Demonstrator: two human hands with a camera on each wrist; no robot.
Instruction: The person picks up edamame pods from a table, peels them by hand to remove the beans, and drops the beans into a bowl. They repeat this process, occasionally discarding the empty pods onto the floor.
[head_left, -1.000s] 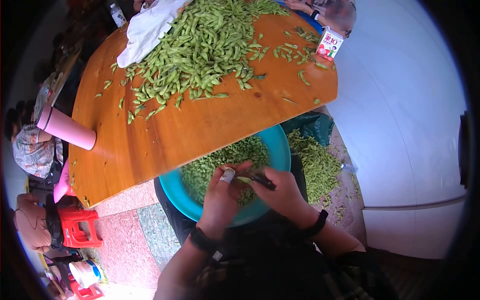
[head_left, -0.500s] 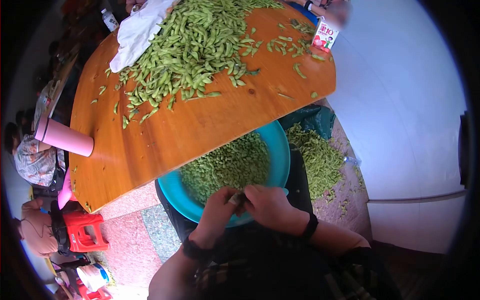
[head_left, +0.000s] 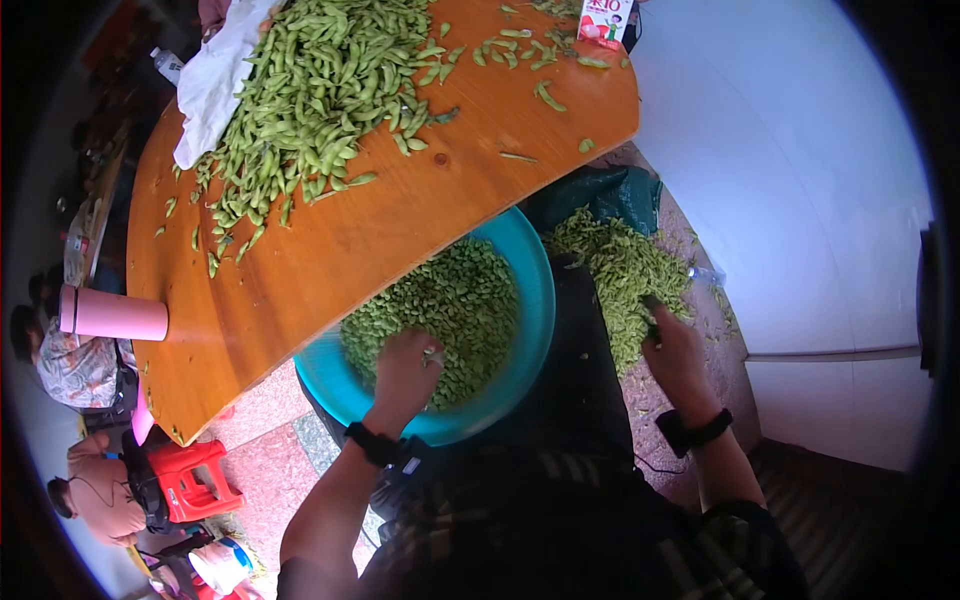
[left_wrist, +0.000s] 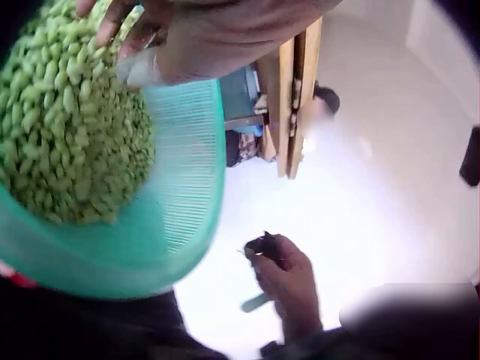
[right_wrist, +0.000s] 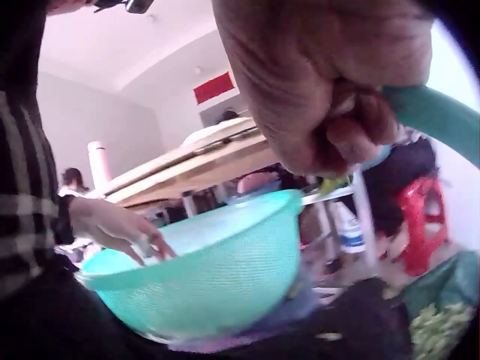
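Note:
My left hand (head_left: 405,372) hangs over the shelled green beans (head_left: 455,320) in a teal mesh basket (head_left: 541,300). Its fingers are loosely bent and spread in the left wrist view, and a white wrap (left_wrist: 140,69) covers the thumb. Out to the right, my right hand (head_left: 680,362) is over the pile of pods (head_left: 625,270) on the floor. That hand grips a tool by its teal handle (right_wrist: 439,120), which sticks out of the fist. A dark piece (left_wrist: 262,244) shows at its fingertips; what it is I cannot tell.
A wooden table (head_left: 400,215) bears a heap of bean pods (head_left: 300,110), a white cloth (head_left: 215,95), a pink tumbler (head_left: 118,315) and a drink carton (head_left: 603,22). Red stools (head_left: 200,480) and seated people are at left; a white wall (head_left: 800,200) stands at right.
My hands were together over the basket's near side; now they are apart. The left moved over the beans, the right went out to the right with the tool. The head view shifted.

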